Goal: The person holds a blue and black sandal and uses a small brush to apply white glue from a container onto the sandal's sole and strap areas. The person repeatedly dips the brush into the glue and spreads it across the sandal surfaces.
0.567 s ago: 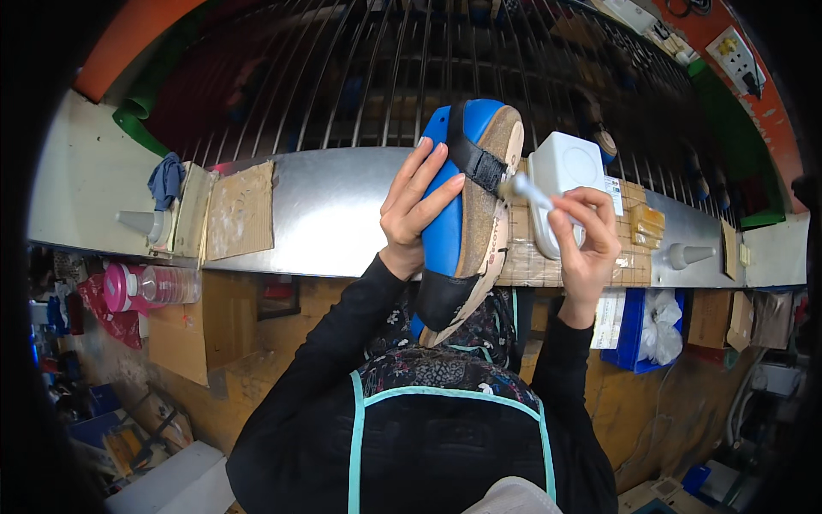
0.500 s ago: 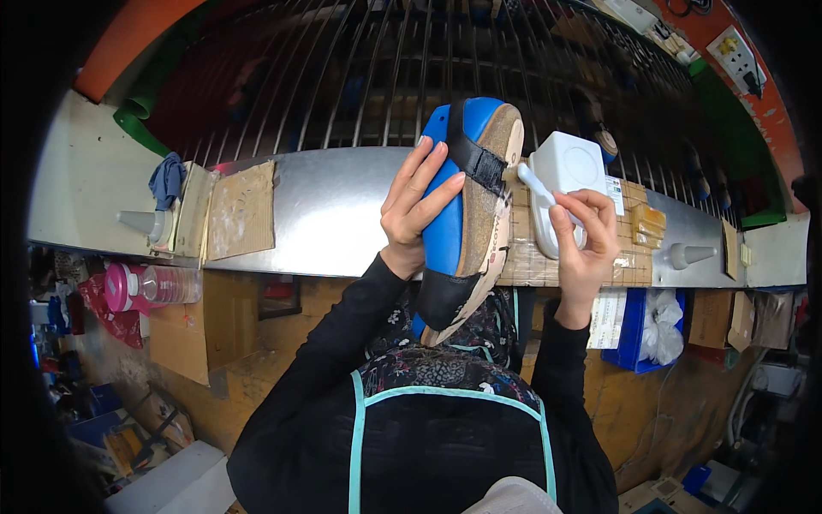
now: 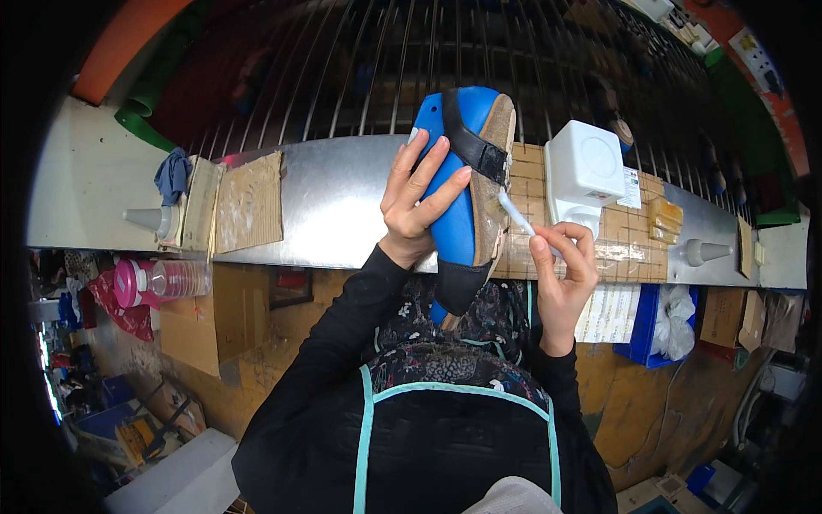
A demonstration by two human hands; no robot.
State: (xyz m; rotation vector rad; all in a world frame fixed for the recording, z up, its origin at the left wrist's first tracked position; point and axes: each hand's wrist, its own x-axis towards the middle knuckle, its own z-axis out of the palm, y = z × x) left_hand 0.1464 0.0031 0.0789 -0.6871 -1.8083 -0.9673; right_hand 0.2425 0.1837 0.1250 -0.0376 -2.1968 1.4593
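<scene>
A blue shoe last (image 3: 451, 218) stands tilted on its side above the near edge of the metal worktop, carrying a sandal with a black strap (image 3: 473, 147) and a brown footbed (image 3: 489, 206). My left hand (image 3: 417, 195) is wrapped round the last's left side, fingers spread over the blue surface, thumb hidden. Between thumb and fingers of my right hand (image 3: 565, 278) is a slim white-handled brush (image 3: 516, 212). Its tip touches the footbed's right side, below the strap end. Beyond that hand is a white container (image 3: 591, 163) with a square body.
Taped cardboard (image 3: 634, 244) lies under the container, with a yellowish block (image 3: 664, 218) and a grey cone (image 3: 709, 252) to the right. Cardboard (image 3: 248, 206) and another cone (image 3: 147, 220) are at left. Metal bars (image 3: 368, 68) run behind the worktop (image 3: 321, 201).
My right hand has moved left and nearer to me, bringing the brush lower along the footbed. The sandal on its last has turned slightly, showing less of its underside.
</scene>
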